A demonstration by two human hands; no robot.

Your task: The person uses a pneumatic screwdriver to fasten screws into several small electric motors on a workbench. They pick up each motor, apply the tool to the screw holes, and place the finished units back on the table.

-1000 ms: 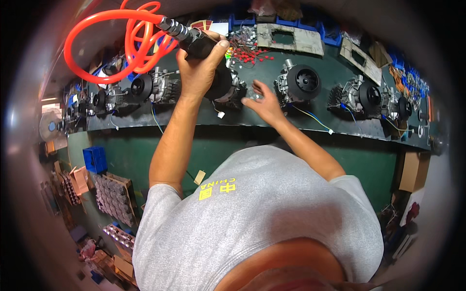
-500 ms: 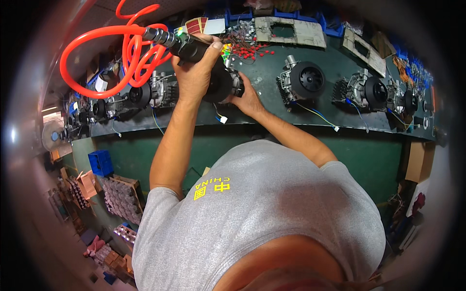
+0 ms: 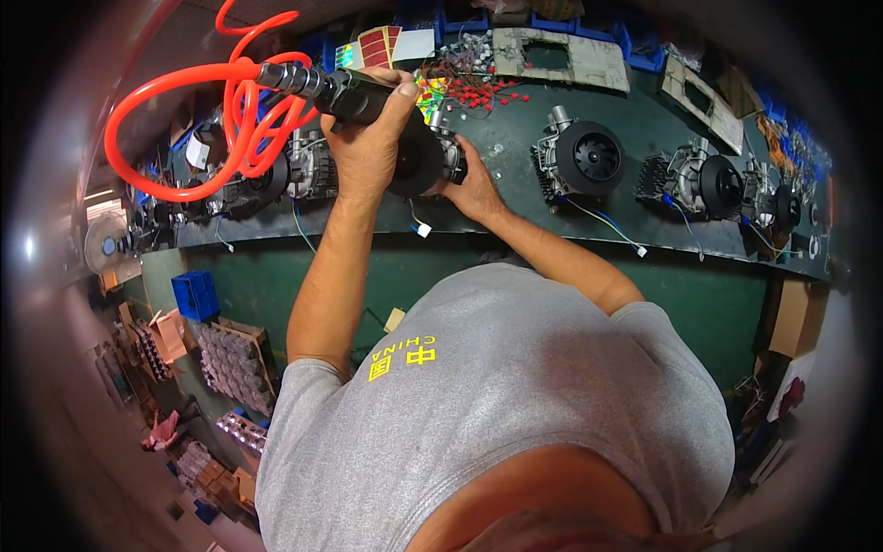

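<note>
Right now I have my left hand (image 3: 368, 147) wrapped tight around a black pneumatic screwdriver (image 3: 354, 92), fingers closed fully on its body, with its nose pressed down onto the motor unit (image 3: 425, 161) that sits on the dark green workbench (image 3: 515, 156). My right hand (image 3: 471, 189) steadies that same motor from its right side, fingers curled narrow against the housing; whether they pinch a screw I cannot tell, since the tool and my left hand hide the contact spot. Judging by the pose, I am in the middle of fastening on this one unit, and how many fasteners are already seated is hidden from me. To the right of the motor unit stand two more like it, a black fan-faced motor (image 3: 581, 158) and another motor further along (image 3: 699, 184), each trailing thin wires; others line up to its left, half behind the coiled orange air hose (image 3: 198, 120). I take those as work yet to check, though their state is not readable. Beyond the motor unit lie scattered small red caps (image 3: 492, 92) and a grey cardboard tray (image 3: 561, 55). The hose loops close to the left of the motor unit and could snag; the loose wire with a white plug (image 3: 421, 228) hangs just below it.
</note>
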